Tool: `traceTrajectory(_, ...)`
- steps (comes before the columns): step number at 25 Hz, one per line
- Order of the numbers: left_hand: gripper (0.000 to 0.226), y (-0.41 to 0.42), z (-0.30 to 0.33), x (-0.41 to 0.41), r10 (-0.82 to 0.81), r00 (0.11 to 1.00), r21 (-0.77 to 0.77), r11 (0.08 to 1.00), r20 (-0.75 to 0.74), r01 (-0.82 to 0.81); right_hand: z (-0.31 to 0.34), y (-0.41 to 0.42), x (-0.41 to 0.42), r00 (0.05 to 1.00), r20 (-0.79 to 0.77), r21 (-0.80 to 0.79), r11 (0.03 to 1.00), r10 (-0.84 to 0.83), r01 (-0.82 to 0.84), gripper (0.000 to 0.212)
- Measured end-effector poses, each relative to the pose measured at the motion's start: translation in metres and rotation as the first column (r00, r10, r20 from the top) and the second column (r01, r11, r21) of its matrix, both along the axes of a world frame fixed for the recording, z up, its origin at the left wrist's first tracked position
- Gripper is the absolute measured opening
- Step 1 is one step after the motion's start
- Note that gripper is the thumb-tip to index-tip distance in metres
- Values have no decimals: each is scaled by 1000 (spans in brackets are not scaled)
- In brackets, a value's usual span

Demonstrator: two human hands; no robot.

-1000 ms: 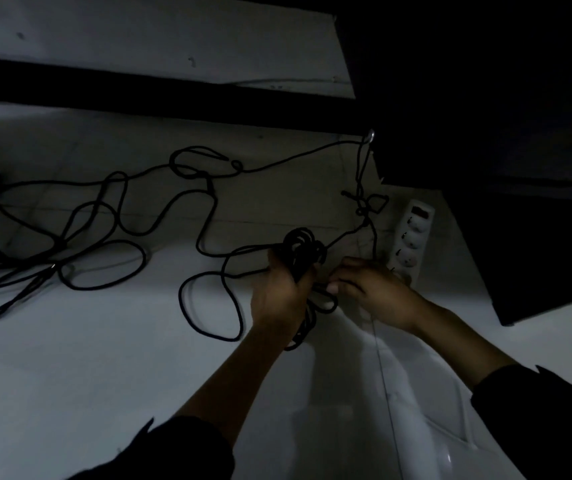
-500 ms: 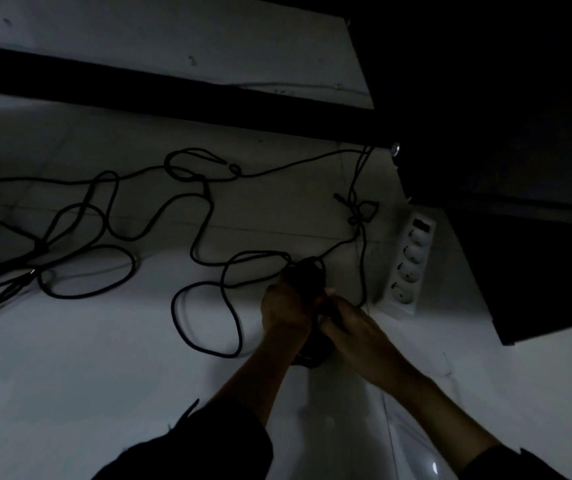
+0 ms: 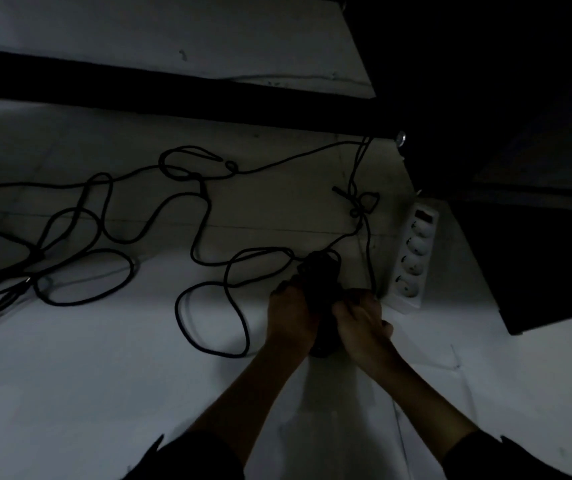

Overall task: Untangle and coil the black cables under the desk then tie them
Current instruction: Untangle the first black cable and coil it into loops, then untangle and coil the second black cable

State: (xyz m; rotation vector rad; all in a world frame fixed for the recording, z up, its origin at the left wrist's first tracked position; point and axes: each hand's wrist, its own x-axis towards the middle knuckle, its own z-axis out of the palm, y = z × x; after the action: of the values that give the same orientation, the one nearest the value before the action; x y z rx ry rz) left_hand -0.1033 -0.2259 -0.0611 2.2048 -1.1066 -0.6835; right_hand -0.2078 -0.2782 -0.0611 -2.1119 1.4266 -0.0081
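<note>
A coiled bundle of black cable (image 3: pixel 322 282) sits upright between the two hands on the pale floor (image 3: pixel 104 375), just left of a white power strip (image 3: pixel 412 258). The left hand (image 3: pixel 289 313) wraps its fingers around the bundle's left side and grips it; the right hand (image 3: pixel 360 323) curls its fingers onto the right side of the same bundle, thumb toward the strip. The dim light hides exactly how the fingertips lie.

From the bundle, loose black cable (image 3: pixel 208 209) trails left across the floor in wide loops, crossing itself several times and running off the left edge. Another strand rises past a small knot (image 3: pixel 360 202) toward the dark desk (image 3: pixel 485 98) above the strip.

The floor nearest the camera, below the loops, is open. On the right, the desk's dark panel (image 3: pixel 537 265) closes in just beside the power strip. A black baseboard (image 3: pixel 139 88) bounds the far side.
</note>
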Motion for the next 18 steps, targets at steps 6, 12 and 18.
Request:
traceTrajectory(6,29,-1,14,8,-182,974,78,978,-137,194,0,-2,6,991,-123,5,999,51,-51,40)
traceTrajectory(12,52,25,18,48,-73,808,-32,993,584,112,2,1,9,989,30,-28,988,-148,149,45)
traceTrajectory(18,28,44,6,66,-154,826,239,971,543,24,8,4,12,991,34,-63,989,-129,131,67)
